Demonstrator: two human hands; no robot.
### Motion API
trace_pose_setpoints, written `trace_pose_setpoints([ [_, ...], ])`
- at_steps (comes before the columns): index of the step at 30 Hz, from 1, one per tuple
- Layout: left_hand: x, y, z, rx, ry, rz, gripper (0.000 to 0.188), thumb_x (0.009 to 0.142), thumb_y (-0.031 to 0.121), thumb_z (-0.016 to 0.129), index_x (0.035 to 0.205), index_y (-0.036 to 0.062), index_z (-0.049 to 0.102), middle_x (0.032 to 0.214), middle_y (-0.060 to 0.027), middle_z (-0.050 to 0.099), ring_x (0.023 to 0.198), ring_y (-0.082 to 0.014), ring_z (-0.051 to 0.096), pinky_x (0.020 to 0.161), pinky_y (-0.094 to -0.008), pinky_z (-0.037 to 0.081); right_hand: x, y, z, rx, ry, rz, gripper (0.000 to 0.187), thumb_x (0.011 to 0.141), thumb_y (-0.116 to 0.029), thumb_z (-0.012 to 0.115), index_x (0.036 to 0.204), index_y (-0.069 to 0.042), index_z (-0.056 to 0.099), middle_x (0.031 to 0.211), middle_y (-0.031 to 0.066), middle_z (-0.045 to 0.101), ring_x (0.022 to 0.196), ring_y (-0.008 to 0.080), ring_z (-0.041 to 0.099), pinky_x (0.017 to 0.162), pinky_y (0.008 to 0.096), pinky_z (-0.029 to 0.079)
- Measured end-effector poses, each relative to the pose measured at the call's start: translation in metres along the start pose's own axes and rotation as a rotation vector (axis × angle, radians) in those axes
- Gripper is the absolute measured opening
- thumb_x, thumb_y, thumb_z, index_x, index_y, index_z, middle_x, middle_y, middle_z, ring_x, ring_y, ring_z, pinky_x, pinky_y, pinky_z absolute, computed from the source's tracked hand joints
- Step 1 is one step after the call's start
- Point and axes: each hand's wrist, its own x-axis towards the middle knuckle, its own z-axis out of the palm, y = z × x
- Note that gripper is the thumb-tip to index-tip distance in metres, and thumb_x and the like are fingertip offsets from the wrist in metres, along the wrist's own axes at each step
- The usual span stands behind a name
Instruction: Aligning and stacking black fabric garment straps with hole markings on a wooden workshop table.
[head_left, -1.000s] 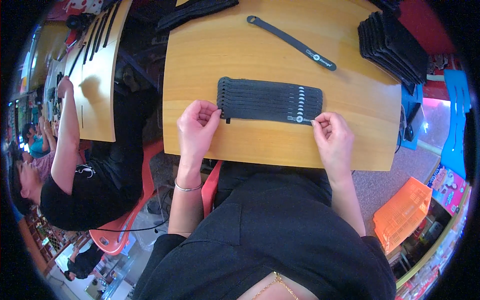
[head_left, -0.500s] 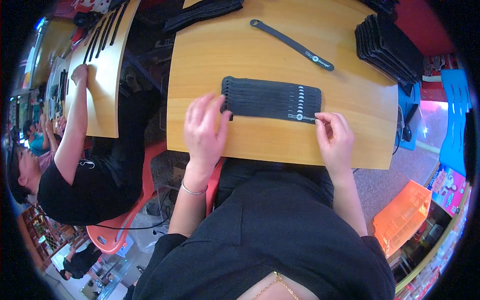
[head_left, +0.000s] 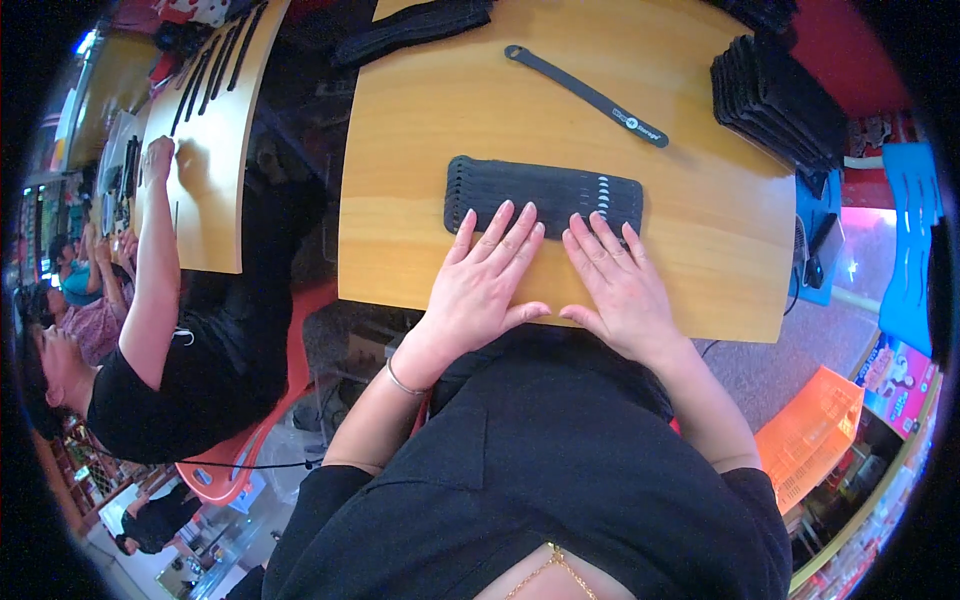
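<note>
I see left hand (head_left: 478, 283) and right hand (head_left: 622, 290) — unpinched now, fingers spread — on cable straps (head_left: 522, 182) (toward the table's (head_left: 720, 265) front edge), apparently evening them.

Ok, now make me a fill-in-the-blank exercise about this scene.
1. The bracelet is on the person's ____ wrist.
2. Of near and far, the left hand and right hand cover the ____ edge of the overlapping straps.
3. The basket at the right is coloured ____.

Missing words: left; near; orange.
</note>
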Motion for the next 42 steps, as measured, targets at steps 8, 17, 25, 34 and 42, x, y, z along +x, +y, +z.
trace_pose_setpoints([
  [8,0.016,0.025,-0.011,-0.004,0.092,0.129,0.083,0.080,0.061,0.051,0.139,0.0054,0.038,0.149,-0.0095,0.030,0.141,-0.0249,0.021,0.114,-0.0495,0.009,0.054,0.062,-0.042,0.061,0.682,0.079,0.022,0.085,-0.015,0.061,0.104,-0.004,0.062,0.111,0.0138,0.061,0.106,0.0300,0.056,0.092,0.0390,0.044],
  [17,0.031,0.021,-0.001,-0.038,0.013,0.205,0.076,0.085,0.055,0.051,0.139,0.0035,0.037,0.147,-0.0140,0.033,0.138,-0.0300,0.025,0.113,-0.0496,0.015,0.088,0.106,-0.017,0.033,0.569,0.435,0.025,0.083,-0.021,0.066,0.103,-0.007,0.061,0.092,0.0123,0.064,0.079,0.0298,0.063,0.069,0.0405,0.050],
  [25,0.024,0.012,-0.012,-1.424,0.303,-0.135,0.072,0.087,0.020,0.065,0.145,0.0039,0.026,0.140,-0.0186,0.042,0.100,-0.0194,0.059,0.076,-0.0266,0.048,0.028,0.006,-0.047,0.745,0.542,0.278,0.011,0.080,-0.003,0.068,0.090,-0.002,0.064,0.077,0.0057,0.058,0.066,0.0141,0.059,0.056,0.0271,0.045],
  [34,-0.015,-0.008,-0.020,-1.642,0.530,-0.403,0.024,0.091,0.005,0.057,0.114,-0.0002,0.057,0.084,-0.0067,0.064,0.069,-0.0096,0.059,0.060,-0.0206,0.044,-0.020,-0.008,-0.024,0.815,0.335,0.158,0.014,0.074,-0.002,0.073,0.086,-0.002,0.067,0.079,0.0056,0.061,0.069,0.0155,0.061,0.061,0.0257,0.049],
  [42,-0.032,-0.026,-0.012,-1.434,0.497,-0.552,0.013,0.088,0.004,0.061,0.101,-0.0008,0.061,0.082,-0.0050,0.064,0.068,-0.0084,0.060,0.058,-0.0211,0.046,-0.028,0.010,-0.007,1.233,0.345,0.536,0.013,0.087,-0.001,0.062,0.099,0.002,0.062,0.087,0.0050,0.063,0.074,0.0107,0.063,0.064,0.0215,0.051],
])
